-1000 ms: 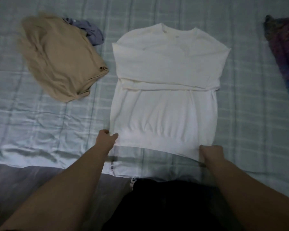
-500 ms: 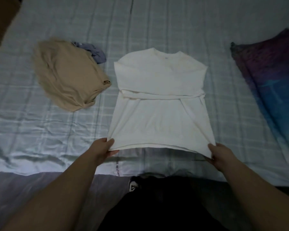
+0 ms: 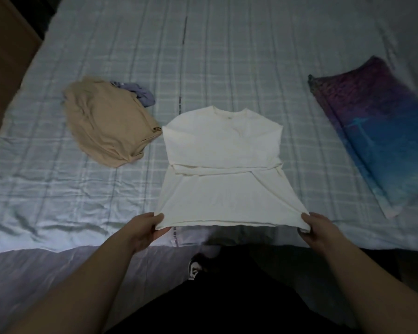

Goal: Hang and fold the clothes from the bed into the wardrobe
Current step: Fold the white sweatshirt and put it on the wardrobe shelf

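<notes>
Item: white top (image 3: 221,165), lying flat near the front edge of the bed (image 3: 227,56), collar toward the far side, sleeves already folded across the chest.

Hold: left hand (image 3: 144,231) pinches the near-left hem corner, thumb on top and fingers (image 3: 163,231) curled beneath; right hand (image 3: 320,231) pinches the near-right hem corner in like manner. The hem is raised just off the sheet and stretched between the two hands.

Step in hand, by judgement: the lengthwise fold of this top; hanging and the wardrobe are not yet reached. Next move calls for carrying the hem up and over toward the collar, both corners kept level so the edges meet squarely and the tucked sleeves do not slide out.

Also on the bed: crumpled tan garment (image 3: 106,126), toward the left edge, almost touching the top's left shoulder; small grey-purple garment (image 3: 140,92) tucked behind it; purple-blue pillow (image 3: 381,141) toward the right edge, well apart.

Obstruction: none across the fold path; the tan garment crowds only the shoulder corner.
</notes>
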Demonstrator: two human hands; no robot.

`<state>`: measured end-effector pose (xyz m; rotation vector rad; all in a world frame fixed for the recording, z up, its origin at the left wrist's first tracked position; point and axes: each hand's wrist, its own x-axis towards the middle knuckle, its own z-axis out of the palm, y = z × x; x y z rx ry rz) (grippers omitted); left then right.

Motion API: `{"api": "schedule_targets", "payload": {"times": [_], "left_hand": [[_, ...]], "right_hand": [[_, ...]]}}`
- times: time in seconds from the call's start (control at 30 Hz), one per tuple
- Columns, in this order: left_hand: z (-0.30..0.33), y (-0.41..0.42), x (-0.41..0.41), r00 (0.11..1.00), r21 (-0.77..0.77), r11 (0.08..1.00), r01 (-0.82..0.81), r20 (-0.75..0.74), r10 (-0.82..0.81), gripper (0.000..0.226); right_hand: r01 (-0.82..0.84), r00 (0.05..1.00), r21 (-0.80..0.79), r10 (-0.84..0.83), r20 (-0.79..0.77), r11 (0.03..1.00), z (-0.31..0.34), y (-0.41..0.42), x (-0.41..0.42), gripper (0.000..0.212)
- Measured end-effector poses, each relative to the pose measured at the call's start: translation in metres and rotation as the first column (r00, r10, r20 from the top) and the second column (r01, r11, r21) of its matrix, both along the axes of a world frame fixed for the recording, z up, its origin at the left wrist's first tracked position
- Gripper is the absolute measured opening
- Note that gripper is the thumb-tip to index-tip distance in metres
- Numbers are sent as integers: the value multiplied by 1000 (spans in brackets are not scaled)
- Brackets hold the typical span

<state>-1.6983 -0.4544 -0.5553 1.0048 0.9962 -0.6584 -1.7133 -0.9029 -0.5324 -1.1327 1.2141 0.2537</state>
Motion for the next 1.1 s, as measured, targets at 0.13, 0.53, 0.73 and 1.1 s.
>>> {"api": "schedule_targets", "payload": {"times": [0.13, 0.53, 0.73, 1.1], "left_hand": [[14, -4, 46, 985, 33, 996, -81, 159, 75, 49], [36, -41, 256, 942, -30, 977, -210, 261, 210, 24], [-22, -51, 368, 936, -9, 968, -252, 251, 246, 23], [-183, -66, 442, 914, 188, 947, -259, 366, 177, 29]], "right_hand": [[-33, 990, -13, 35, 136, 999, 23, -3, 52, 33], [150, 939, 358, -246, 241, 922, 24, -15, 281, 14], [122, 951, 362, -213, 224, 924, -52, -18, 388, 17], [-353, 867, -578, 489, 93, 736, -206, -32, 435, 40]]}}
